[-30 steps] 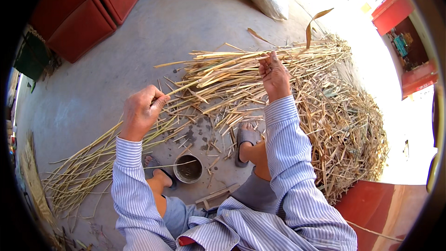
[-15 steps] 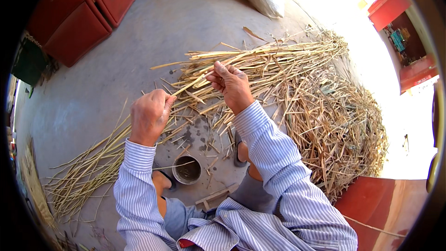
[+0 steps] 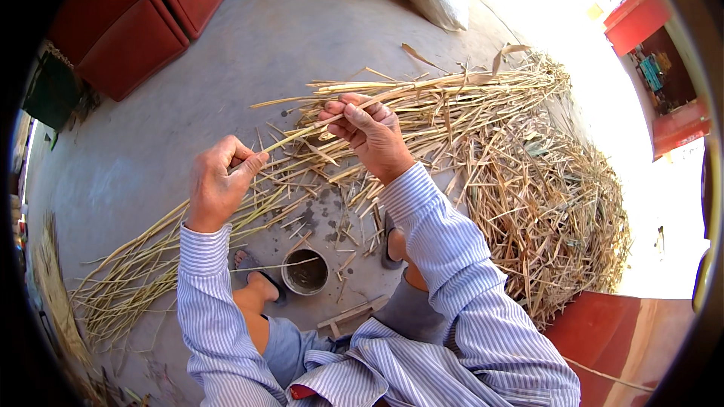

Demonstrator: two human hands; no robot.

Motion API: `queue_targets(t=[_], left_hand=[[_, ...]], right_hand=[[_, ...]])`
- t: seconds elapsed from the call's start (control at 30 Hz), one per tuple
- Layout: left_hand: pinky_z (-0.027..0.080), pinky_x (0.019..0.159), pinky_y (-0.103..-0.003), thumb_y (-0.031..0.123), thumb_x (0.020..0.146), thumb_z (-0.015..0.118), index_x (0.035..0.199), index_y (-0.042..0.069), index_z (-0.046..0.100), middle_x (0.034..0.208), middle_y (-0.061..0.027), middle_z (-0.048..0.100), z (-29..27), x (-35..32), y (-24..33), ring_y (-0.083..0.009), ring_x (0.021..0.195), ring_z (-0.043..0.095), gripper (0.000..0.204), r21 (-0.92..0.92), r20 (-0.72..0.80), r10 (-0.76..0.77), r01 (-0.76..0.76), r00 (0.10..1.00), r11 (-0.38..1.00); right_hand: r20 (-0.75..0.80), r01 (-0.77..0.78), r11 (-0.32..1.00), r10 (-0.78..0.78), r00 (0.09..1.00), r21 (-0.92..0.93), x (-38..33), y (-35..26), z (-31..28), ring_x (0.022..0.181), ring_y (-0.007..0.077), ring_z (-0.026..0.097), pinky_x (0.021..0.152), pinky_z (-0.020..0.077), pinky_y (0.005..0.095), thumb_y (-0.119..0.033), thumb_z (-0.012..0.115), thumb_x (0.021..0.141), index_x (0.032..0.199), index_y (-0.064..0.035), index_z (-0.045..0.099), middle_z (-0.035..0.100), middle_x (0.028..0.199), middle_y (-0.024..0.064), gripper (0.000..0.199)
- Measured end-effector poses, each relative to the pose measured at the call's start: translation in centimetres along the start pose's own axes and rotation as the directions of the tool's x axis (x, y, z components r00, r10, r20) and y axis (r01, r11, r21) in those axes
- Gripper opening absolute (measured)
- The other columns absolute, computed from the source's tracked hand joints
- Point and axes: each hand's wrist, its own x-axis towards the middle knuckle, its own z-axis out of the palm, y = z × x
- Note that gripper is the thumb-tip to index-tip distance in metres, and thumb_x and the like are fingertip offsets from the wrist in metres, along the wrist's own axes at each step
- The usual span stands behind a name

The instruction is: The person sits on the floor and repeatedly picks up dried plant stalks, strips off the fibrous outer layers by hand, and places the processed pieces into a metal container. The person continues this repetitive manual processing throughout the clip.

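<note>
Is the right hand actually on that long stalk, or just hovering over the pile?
Touching. The head view shows the right hand with its fingers closed around the long stalk, which runs down to the left hand.

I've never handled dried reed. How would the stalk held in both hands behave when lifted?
The stalk probably stays fairly stiff: it spans straight between left hand and right hand. Likely light, being thin and dry. Possibly brittle, judging by broken bits on the floor.

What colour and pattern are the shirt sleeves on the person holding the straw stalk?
White with thin blue stripes; the sleeves show best in the head view.
</note>
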Motion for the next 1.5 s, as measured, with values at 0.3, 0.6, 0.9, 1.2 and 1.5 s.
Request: queue_targets(t=[0.3, 0.6, 0.9, 1.2, 1.5], left_hand=[[0.043, 0.049, -0.035, 0.019, 0.078, 0.078, 0.072, 0.004, 0.058, 0.062, -0.009, 0.059, 2.8, -0.4, 0.3, -0.0264, 0.054, 0.058, 0.025, 0.275, -0.154, 0.278, -0.229, 0.948, 0.934], [0.043, 0.051, -0.037, 0.018, 0.08, 0.077, 0.075, 0.006, 0.061, 0.066, -0.0096, 0.06, 4.4, -1.2, 0.0, -0.0276, 0.056, 0.057, 0.021, 0.478, -0.17, 0.463, -0.338, 0.87, 0.811], [0.039, 0.05, -0.028, 0.026, 0.085, 0.075, 0.072, 0.001, 0.058, 0.059, -0.0056, 0.059, 1.2, -0.3, -0.3, -0.009, 0.054, 0.049, 0.034, -0.094, -0.062, -0.079, 0.073, 0.995, 0.993], [0.037, 0.051, -0.026, 0.026, 0.084, 0.077, 0.072, 0.002, 0.057, 0.062, -0.0007, 0.057, -3.0, -0.7, -2.8, -0.0055, 0.059, 0.045, 0.033, -0.103, 0.087, -0.108, 0.116, 0.99, 0.988], [0.046, 0.059, -0.028, 0.015, 0.083, 0.075, 0.089, 0.001, 0.066, 0.074, -0.0047, 0.066, 3.9, 0.7, -1.3, -0.0087, 0.068, 0.058, 0.018, 0.119, -0.038, 0.243, -0.237, 0.969, 0.964]], right_hand=[[-0.3, -0.041, 0.989, -0.004, 0.954, -0.141, -0.1, -0.2, -0.6, 0.084, 0.0183, 0.07, 0.07, 0.0577, 0.027, -0.02, 0.063, 0.095, 0.097, -0.0043, 0.064, 0.07, 0.09, 0.0082, 0.016], [-0.417, -0.167, 0.973, 0.086, 0.905, -0.161, 0.0, -1.0, -1.2, 0.077, 0.015, 0.07, 0.064, 0.0563, 0.0243, -0.024, 0.066, 0.093, 0.092, -0.0062, 0.062, 0.069, 0.084, 0.0058, 0.019], [-0.101, 0.089, 0.989, -0.101, 0.99, -0.118, 0.4, -0.7, -0.4, 0.085, 0.0206, 0.071, 0.076, 0.0603, 0.0299, -0.014, 0.062, 0.095, 0.098, -0.0029, 0.063, 0.071, 0.093, 0.0124, 0.012], [-0.019, 0.169, 0.98, -0.172, 0.985, -0.106, 0.6, -3.8, -2.2, 0.1, 0.0239, 0.068, 0.08, 0.0606, 0.0312, -0.01, 0.06, 0.096, 0.102, -0.006, 0.065, 0.069, 0.102, 0.0121, 0.009], [-0.131, -0.049, 0.964, 0.015, 0.991, -0.261, -0.5, -0.3, 0.3, 0.087, 0.0176, 0.07, 0.077, 0.0587, 0.0296, -0.018, 0.062, 0.095, 0.1, -0.0033, 0.064, 0.071, 0.098, 0.0113, 0.016]])
